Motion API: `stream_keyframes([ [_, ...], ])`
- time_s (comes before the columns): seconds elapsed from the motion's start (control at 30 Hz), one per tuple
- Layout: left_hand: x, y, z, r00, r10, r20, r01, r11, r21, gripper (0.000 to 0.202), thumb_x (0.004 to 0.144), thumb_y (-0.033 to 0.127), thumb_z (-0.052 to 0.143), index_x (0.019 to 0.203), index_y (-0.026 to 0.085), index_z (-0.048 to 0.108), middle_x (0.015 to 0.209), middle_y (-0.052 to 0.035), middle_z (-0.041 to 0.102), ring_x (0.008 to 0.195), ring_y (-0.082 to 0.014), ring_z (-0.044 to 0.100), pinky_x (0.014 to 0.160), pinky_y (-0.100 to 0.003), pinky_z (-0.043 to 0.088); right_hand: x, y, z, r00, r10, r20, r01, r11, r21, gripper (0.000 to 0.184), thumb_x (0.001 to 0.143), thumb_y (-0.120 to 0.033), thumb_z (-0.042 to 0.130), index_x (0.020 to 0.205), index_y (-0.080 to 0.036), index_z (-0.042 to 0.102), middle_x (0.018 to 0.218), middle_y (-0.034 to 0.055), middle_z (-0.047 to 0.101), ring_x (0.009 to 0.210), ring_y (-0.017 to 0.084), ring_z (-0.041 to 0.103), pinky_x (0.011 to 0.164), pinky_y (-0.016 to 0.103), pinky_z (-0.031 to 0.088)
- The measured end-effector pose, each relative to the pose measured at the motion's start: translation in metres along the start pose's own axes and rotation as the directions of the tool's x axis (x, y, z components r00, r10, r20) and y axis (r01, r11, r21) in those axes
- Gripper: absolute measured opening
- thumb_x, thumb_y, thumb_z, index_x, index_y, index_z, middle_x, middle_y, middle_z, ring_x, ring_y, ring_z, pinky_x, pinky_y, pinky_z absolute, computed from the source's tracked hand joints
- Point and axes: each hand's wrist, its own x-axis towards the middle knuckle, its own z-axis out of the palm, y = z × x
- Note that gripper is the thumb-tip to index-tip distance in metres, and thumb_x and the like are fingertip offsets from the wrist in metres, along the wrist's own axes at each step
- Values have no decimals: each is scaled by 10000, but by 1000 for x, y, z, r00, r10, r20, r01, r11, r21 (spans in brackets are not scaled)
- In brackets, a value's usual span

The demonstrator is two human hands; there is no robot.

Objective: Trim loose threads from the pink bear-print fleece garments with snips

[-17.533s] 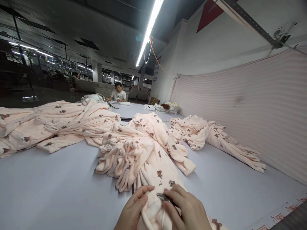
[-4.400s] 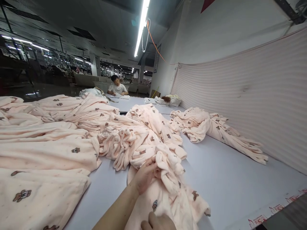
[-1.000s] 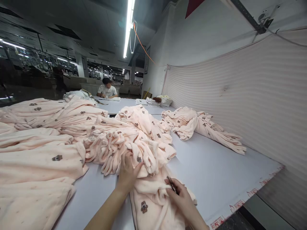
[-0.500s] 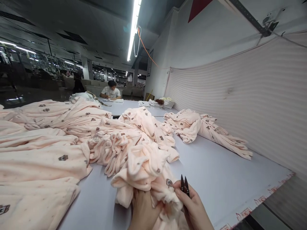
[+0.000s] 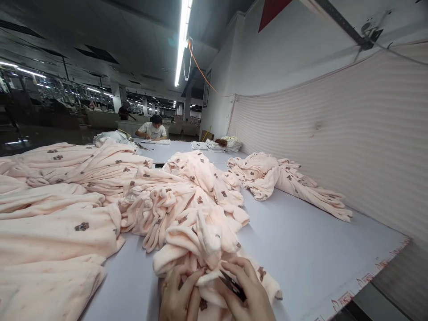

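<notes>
A pale pink plush garment [image 5: 187, 243] with small brown bear prints lies bunched at the table's near side. My left hand [image 5: 179, 292] is closed on a fold of it, thumb and fingers pinching the cloth. In my right hand [image 5: 249, 285] are dark thread snips [image 5: 232, 285], their blades pointing up and left over the fabric. The right fingertips also touch the garment. Part of the snips is hidden by the fingers, and I cannot tell whether the blades are apart.
More pink printed garments [image 5: 67, 178] are heaped on the left, and another pile [image 5: 261, 174] lies by the striped curtain [image 5: 317, 133]. Beyond, a person [image 5: 153, 129] sits at the table [image 5: 317, 236] near stacked white cloth [image 5: 230, 143].
The right hand has moved left and down onto the garment, with the snips turned toward the left hand. The left hand has come out from under the folds. The cloth is rearranged.
</notes>
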Motion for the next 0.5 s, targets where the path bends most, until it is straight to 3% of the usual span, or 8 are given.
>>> stream_keyframes([
  [0.07,0,10,2,994,-108,18,109,989,-101,304,850,201,517,1119,310,606,993,-49,682,919,-241,645,813,-349,491,10,-8,12,998,3,60,-6,998,59,193,789,-116,495,878,-235,617,937,35,621,824,171,619,712,238,483],
  [0.13,2,19,7,958,-283,35,284,933,-221,247,836,241,540,1079,279,566,1008,-47,689,916,-238,646,790,-329,478,15,-10,20,995,-24,97,13,994,106,161,784,-100,453,775,-221,558,782,10,598,738,162,587,658,235,454],
  [0.27,9,23,11,845,-504,181,521,694,-498,93,728,199,587,794,242,538,736,7,607,723,-210,580,671,-297,446,7,-7,22,976,-118,183,108,992,64,238,642,-51,438,780,-228,518,749,-12,563,675,144,553,593,212,407],
  [0.37,11,17,7,802,-568,186,480,427,-767,109,715,223,601,757,235,501,689,34,560,641,-155,508,586,-237,403,0,-9,17,950,-81,301,94,995,-30,317,603,-42,430,813,-241,560,783,-18,594,679,138,576,599,203,412],
  [0.43,10,15,3,805,-569,168,434,372,-820,161,702,277,651,774,229,515,706,26,577,646,-148,505,579,-226,392,0,-13,13,945,-1,328,17,999,-45,285,666,-64,473,845,-249,597,817,-15,626,718,143,610,629,200,441],
  [0.5,9,16,-1,808,-565,169,440,387,-810,202,688,314,688,775,223,530,712,16,580,647,-149,514,581,-231,398,3,-17,11,950,33,312,-27,999,-22,225,756,-152,550,941,-256,626,875,5,651,775,157,638,669,204,473],
])
